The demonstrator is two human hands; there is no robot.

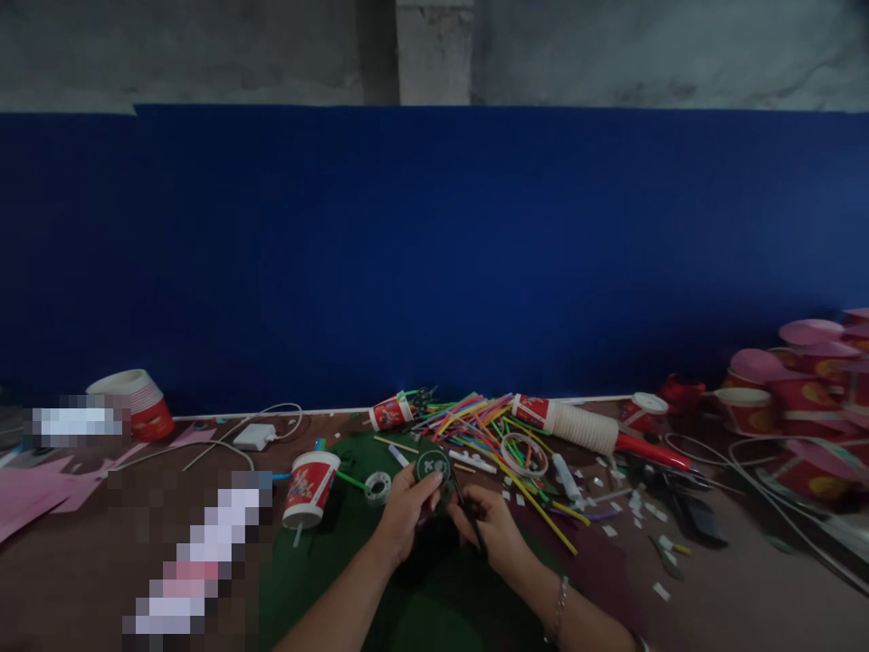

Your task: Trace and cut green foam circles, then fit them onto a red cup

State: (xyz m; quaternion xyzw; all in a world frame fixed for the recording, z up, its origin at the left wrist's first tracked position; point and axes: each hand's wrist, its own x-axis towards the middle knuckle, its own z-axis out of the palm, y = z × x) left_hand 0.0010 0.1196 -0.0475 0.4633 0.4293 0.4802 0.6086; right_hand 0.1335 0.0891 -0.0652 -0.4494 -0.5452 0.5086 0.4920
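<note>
My left hand (408,509) is closed on a small dark round disc (433,467) with pale markings, its thumb lying over the lower edge. Just to the right, my right hand (490,525) grips a thin black stick-like tool (470,518), which slants up toward the disc. Both hands are close together above a dark green mat (359,580). A red paper cup (310,489) with a straw through it stands left of my left hand, and a white ring-shaped piece (377,487) lies between them.
Behind my hands lies a pile of coloured straws (468,421) with a roll of tape (524,455). A long stack of paper cups (584,427) lies right of it. Paper scraps, cables and pink-topped red cups (807,394) are at the right; stacked cups (146,407) stand at the left.
</note>
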